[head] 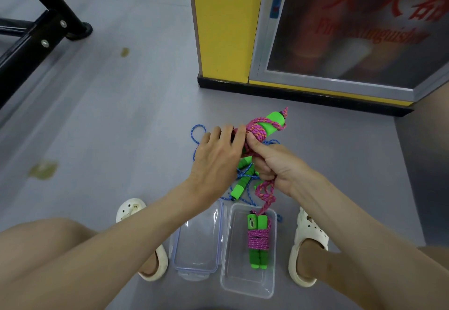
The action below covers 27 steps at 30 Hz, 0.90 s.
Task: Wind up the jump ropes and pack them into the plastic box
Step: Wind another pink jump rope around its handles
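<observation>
The pink jump rope [255,131], part-wound on its green foam handles [275,121], hangs at twelve o'clock from the plastic box [245,283]. It looks light, limp and likely to spring loose, so it is best held across the coils. The right grip [267,164] curls round it. The left grip [218,156] presses the wraps, fingers near-straight.

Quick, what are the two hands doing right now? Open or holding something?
Left hand: fingers lie over the pink jump rope; a grip cannot be told.
Right hand: closed, gripping the same pink jump rope.
</observation>
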Each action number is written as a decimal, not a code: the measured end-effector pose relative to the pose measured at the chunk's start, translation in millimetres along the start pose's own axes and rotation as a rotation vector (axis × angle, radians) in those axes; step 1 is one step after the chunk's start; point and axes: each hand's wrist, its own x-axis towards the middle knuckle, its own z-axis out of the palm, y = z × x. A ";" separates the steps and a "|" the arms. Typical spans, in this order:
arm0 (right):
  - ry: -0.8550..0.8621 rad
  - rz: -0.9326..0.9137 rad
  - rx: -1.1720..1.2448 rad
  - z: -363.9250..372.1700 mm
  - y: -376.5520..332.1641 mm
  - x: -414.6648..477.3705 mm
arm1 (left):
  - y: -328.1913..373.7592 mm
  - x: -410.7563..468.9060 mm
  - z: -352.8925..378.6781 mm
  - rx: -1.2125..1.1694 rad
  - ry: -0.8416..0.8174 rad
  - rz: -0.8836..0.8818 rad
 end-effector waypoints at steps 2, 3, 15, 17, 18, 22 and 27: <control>-0.005 -0.017 0.004 -3.5 0.0 0.4 | 0.3 1.2 1.1 -0.121 -0.062 -0.013; -0.006 -0.022 -0.020 -5.8 -0.1 0.1 | 1.1 2.4 0.0 -0.210 -0.108 -0.034; -0.152 -0.091 -0.233 -12.3 -0.6 -7.0 | -25.7 21.7 -25.8 -1.494 -0.782 -0.822; -0.156 -0.102 -0.254 -12.7 0.2 -5.3 | -28.5 19.9 -29.6 -1.585 -0.842 -0.817; -0.156 -0.106 -0.265 -13.0 0.3 -4.7 | -28.7 19.3 -30.3 -1.600 -0.840 -0.820; -0.151 -0.075 -0.255 -12.0 0.3 -4.8 | -25.3 18.6 -25.4 -1.604 -0.650 -0.922; -0.171 0.016 -0.286 -15.8 1.0 -1.5 | -24.0 18.3 -22.9 -1.313 -0.441 -0.725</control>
